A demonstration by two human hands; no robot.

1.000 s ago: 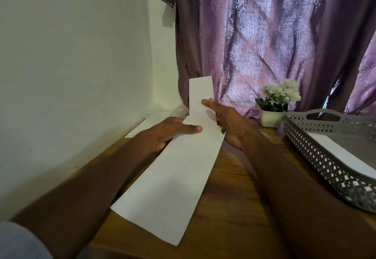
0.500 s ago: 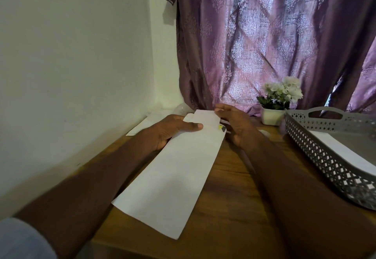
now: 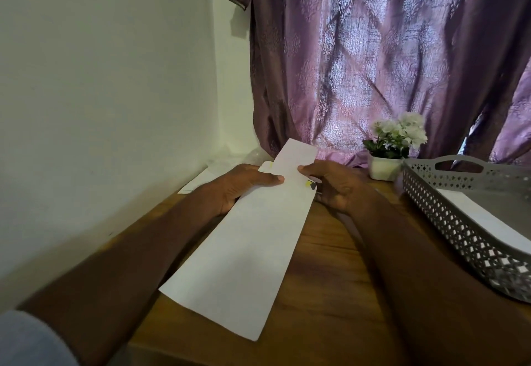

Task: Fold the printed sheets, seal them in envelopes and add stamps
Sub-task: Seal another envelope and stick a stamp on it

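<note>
purple patterned curtain (image 3: 373, 58) hangs behind a wooden bench (image 3: 324, 293) pushed into the corner of a pale wall (image 3: 100, 78). seen from the head camera, a long white folded sheet (image 3: 244, 250) lies lengthwise on the bench, its near end close to the bench's front edge and its far end lifted off the wood and tilted up toward the curtain. left hand (image 3: 241, 187) lies along the sheet's left edge, thumb stretched flat across the top of the paper and the other fingers hidden under it, so its grip holds the sheet between thumb and fingers. right hand (image 3: 336, 184) is at the sheet's right edge, thumb tip touching the raised part and the remaining fingers curled; whether they close on the paper cannot be told. a small yellow and dark patch (image 3: 310, 184) shows at the paper's edge just beside that hand, too small to make out. more white papers (image 3: 198, 181) lie flat on the bench by the wall, beyond the left hand. a white pot of pale flowers (image 3: 393, 147) stands at the curtain's foot. to the right sits a grey perforated tray (image 3: 448, 222) with a handle cut-out, and a white sheet in the tray (image 3: 488, 219) lies on its floor, well apart from the hands.
</note>
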